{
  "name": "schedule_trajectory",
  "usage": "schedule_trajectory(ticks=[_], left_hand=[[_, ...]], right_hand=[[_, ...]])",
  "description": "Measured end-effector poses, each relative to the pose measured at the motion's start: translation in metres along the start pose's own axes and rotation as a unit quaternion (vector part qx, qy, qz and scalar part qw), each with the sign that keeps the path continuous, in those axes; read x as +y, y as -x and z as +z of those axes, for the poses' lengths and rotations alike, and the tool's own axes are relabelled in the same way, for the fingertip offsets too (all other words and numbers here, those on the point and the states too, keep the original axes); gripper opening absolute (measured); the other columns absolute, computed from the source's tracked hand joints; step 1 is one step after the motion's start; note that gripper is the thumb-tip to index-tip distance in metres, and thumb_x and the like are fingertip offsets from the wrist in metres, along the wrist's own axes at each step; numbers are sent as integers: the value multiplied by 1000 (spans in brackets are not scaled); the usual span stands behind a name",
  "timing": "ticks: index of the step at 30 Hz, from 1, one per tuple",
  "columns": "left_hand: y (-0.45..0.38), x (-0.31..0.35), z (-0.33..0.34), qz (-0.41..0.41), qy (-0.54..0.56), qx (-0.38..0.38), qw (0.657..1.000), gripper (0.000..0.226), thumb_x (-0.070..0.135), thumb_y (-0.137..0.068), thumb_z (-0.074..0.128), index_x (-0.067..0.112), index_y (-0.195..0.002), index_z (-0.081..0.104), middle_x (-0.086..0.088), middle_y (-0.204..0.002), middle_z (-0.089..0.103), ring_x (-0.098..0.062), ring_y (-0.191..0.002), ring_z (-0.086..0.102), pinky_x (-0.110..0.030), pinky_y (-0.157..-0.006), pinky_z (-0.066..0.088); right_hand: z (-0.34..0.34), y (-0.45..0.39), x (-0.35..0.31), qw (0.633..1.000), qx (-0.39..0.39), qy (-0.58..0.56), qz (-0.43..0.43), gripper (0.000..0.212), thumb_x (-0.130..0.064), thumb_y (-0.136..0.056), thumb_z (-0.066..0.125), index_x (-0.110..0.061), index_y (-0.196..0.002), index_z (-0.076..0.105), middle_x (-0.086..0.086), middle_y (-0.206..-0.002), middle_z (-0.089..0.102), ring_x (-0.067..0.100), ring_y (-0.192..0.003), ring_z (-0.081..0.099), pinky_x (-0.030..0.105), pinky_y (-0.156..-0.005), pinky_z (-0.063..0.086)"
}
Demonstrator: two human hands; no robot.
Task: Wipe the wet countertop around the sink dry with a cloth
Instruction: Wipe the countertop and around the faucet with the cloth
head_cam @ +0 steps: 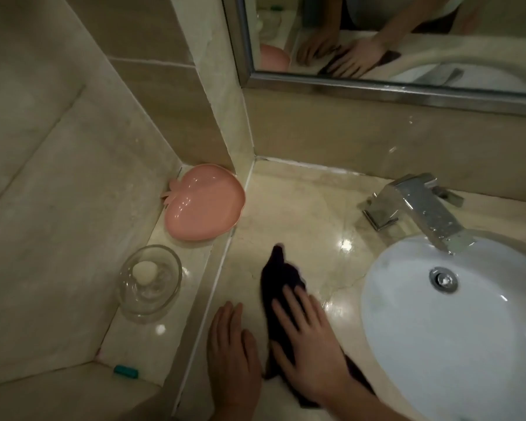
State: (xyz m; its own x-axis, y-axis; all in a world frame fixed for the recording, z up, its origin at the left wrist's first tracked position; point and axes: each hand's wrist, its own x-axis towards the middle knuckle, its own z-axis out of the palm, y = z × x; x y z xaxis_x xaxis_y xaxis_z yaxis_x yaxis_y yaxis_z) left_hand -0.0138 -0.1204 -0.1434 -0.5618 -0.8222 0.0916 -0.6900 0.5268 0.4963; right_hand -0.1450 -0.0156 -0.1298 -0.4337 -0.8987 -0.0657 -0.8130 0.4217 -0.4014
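Observation:
A dark cloth lies stretched out on the glossy beige marble countertop, left of the white oval sink. My right hand presses flat on the cloth's near half, fingers straight and spread. My left hand rests flat on the bare counter just left of the cloth, near the counter's left edge. The cloth's far tip points toward the back wall. Bright wet reflections show on the counter between the cloth and the sink rim.
A chrome faucet stands behind the sink. On a lower ledge to the left sit a pink apple-shaped dish, a glass bowl holding a pale soap, and a small teal object. A framed mirror hangs above.

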Motion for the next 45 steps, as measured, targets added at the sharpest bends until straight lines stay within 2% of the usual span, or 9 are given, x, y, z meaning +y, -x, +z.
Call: schedule_trajectory(ticks=[5,11,20,22,26,30,34,40,45], left_hand=[[-20,22,5,-115,-21,33,993,45,22,-92,38,7,-125,64,-17,-123,62,-36,-108,57,-46,-91,46],[-22,17,16,-56,-17,54,997,47,26,-95,40,7,-131,65,-15,-135,60,-34,-119,54,-48,-101,42],[-28,17,24,-67,-33,76,994,46,24,-90,40,12,-121,72,-13,-129,65,-38,-110,63,-45,-92,46],[-27,20,23,-69,-35,72,994,46,23,-89,40,13,-119,73,-12,-128,66,-38,-109,64,-44,-90,46],[-29,20,22,-85,-43,63,993,48,20,-82,40,14,-116,74,-12,-126,66,-38,-109,64,-43,-86,44],[-29,22,24,-92,-52,71,992,48,19,-81,40,14,-115,75,-13,-125,68,-39,-106,66,-46,-83,50],[-30,24,23,-85,-45,82,992,48,19,-81,42,15,-117,74,-12,-126,67,-38,-108,65,-46,-86,47],[-29,26,15,-68,-37,84,993,46,20,-87,42,12,-121,72,-13,-129,64,-38,-111,63,-46,-92,46],[-28,29,11,-75,-26,71,994,48,20,-86,41,13,-124,70,-12,-132,62,-37,-116,60,-46,-95,44]], right_hand=[[-1,0,3,1000,-6,-8,-8,66,-42,-92,53,-25,-154,38,-1,-165,25,21,-153,21,40,-122,18],[-3,-58,10,997,36,-3,66,65,-41,-96,44,-18,-156,34,1,-166,22,18,-154,16,40,-124,16],[-10,-180,13,982,99,-9,161,62,-38,-100,32,-18,-159,26,9,-166,19,27,-154,12,42,-126,6],[-6,-181,0,987,97,-46,119,59,-37,-102,33,-20,-158,28,6,-167,17,28,-154,10,42,-126,5],[7,-174,-19,998,52,-34,10,64,-35,-101,26,-7,-158,21,9,-166,15,26,-155,11,42,-126,7],[6,-215,-14,998,54,2,42,64,-35,-102,18,-5,-159,17,12,-167,14,27,-155,10,44,-126,11],[-10,-242,4,996,63,4,60,64,-37,-102,25,-7,-158,22,10,-166,20,25,-154,16,40,-126,9],[-40,-214,73,980,120,15,158,65,-36,-96,30,-3,-152,38,15,-160,35,28,-148,31,42,-124,20],[-51,-166,104,954,157,5,256,65,-34,-98,32,0,-153,33,19,-160,32,33,-148,28,45,-123,21]])
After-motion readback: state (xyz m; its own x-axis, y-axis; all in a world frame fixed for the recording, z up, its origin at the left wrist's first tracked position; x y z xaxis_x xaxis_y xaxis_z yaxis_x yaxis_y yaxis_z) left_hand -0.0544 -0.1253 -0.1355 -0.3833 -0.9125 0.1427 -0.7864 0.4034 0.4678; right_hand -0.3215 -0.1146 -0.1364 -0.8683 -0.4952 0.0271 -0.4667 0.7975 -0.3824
